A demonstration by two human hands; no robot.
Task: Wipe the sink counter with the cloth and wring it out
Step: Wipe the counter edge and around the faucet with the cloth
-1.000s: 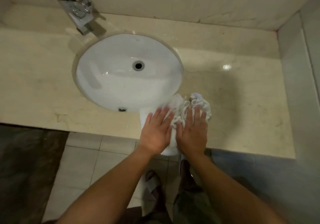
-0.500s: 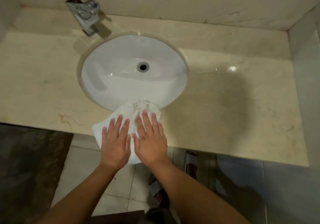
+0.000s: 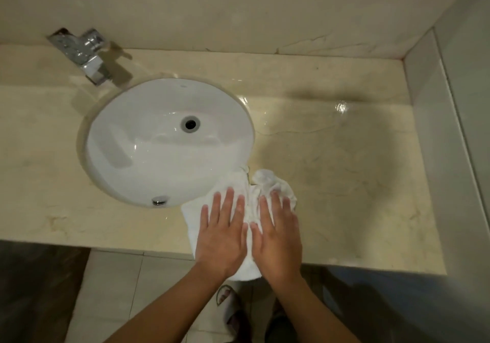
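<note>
Both of your hands lie flat, fingers straight, on one white cloth (image 3: 273,181): your left hand (image 3: 221,239) and your right hand (image 3: 278,239) sit side by side, thumbs almost touching, palms pressing down and gripping nothing.

From largest to smallest, you have one beige stone desk (image 3: 344,173) running across the view, with a raised wall along its far edge and another along its right edge. One white oval sink (image 3: 159,143) is sunk into the left half of the desk, with one round drain (image 3: 190,124) near its middle and one small chrome overflow (image 3: 160,200) at its near rim. The cloth is bunched up at the near edge of the desk, just right of the sink's near rim; its far corner touches that rim and its near end hangs over the desk's front edge under your wrists. One chrome faucet (image 3: 79,51) stands at the far left of the desk, behind the sink, its spout pointing toward the bowl. One bright glare spot (image 3: 342,106) shows on the wet desk toward the far right corner. Below the front edge, one slippered foot (image 3: 228,305) stands on the tiled floor (image 3: 119,289).
</note>
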